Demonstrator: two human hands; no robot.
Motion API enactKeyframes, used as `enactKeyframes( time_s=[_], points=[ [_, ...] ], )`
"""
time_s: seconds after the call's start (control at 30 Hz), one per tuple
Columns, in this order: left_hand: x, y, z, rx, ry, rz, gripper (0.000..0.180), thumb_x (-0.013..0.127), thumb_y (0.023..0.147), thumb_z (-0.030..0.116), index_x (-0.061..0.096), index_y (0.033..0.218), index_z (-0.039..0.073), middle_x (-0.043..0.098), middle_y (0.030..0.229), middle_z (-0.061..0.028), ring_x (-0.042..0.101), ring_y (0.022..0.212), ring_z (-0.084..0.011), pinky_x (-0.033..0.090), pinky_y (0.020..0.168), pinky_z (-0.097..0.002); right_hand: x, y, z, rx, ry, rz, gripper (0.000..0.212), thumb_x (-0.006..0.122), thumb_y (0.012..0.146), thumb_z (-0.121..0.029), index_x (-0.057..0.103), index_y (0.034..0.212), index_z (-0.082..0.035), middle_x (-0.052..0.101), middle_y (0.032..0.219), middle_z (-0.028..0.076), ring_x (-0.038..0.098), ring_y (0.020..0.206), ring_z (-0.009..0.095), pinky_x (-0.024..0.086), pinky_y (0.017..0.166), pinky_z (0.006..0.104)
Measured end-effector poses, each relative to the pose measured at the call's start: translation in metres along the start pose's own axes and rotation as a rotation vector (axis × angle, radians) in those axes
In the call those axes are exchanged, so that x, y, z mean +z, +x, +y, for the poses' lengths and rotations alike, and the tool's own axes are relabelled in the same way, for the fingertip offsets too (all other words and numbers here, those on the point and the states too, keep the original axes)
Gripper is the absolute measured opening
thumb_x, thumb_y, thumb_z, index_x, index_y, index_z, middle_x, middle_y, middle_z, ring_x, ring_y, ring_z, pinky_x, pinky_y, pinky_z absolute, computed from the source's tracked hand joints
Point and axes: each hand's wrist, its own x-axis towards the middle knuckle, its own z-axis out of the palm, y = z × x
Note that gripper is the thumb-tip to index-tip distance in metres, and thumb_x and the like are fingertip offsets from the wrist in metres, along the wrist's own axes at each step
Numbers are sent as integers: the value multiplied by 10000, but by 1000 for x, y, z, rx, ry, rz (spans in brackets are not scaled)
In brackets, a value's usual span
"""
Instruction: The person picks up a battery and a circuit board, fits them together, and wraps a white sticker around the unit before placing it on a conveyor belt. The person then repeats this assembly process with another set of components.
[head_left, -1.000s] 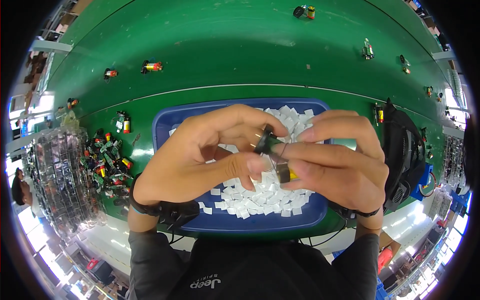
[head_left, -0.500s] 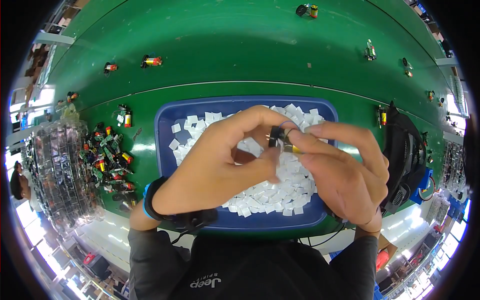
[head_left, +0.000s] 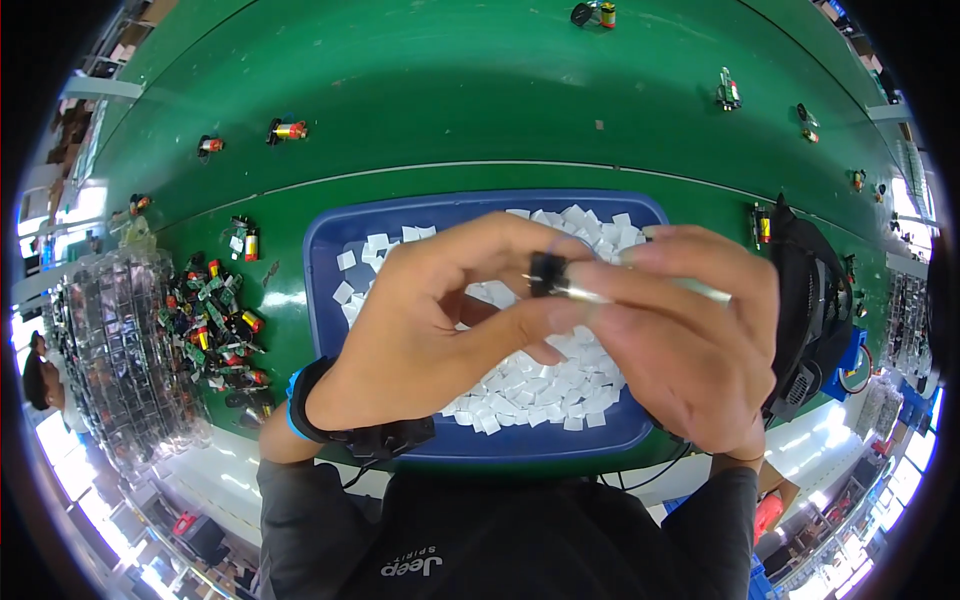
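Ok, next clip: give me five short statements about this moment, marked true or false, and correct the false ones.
1. The right hand grips a small part with a black end. True.
2. The left hand lies flat on the bench. False: it is raised at the part, with its fingers curved, over the tub.
3. White squares lie in the tub. True.
4. The pile of circuit boards is to the right of the tub. False: it is to the left.
5. The tub is yellow. False: it is blue.
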Motion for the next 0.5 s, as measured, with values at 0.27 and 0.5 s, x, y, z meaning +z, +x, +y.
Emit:
enactKeyframes(
  time_s=[0.27, 0.5],
  points=[
    [-3, 0, -5, 227, -90, 48, 360, 686, 890, -37, 579, 1233, -67, 643, 1203, -184, 674, 1042, -229, 653, 752, -325, -13, -5, 5, 376, 361, -162, 304, 853, 724, -61, 647, 934, 17, 659, 796, 115, 638, 734, 187, 484, 633, 288],
    [-4, 4, -6, 473, 369, 35, 343, 722, 852, -40, 620, 1179, -65, 684, 1145, -177, 699, 941, -206, 632, 679, -273, 0, -15, 7, 415, 632, -68, 173, 742, 850, -21, 646, 976, 50, 660, 779, 111, 609, 604, 129, 458, 537, 233]
  ],
)
